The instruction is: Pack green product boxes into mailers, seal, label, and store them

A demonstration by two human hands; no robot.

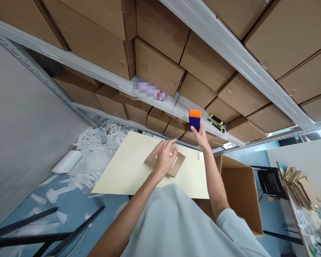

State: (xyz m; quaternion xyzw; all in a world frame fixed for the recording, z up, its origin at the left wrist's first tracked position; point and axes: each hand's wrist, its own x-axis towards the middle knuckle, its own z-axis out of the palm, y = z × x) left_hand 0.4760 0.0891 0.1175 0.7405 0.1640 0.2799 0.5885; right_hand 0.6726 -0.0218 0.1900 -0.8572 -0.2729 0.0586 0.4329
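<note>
White paper scraps [96, 144], cream table [120, 164] bearing flat brown box [179, 163], left hand [164, 159] loosely spread over it, contact unclear, blue-and-orange block [195, 121] gripped in raised right hand [200, 135], box cutters [216, 119] on shelf [186, 103], open carton [240, 192].

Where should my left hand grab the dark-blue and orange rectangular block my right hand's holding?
Probably pinch the dark-blue and orange rectangular block by its orange end, your left hand coming from the left: that end stands free, while your right hand covers part of the blue end, and straight sides suit pinching.
</note>
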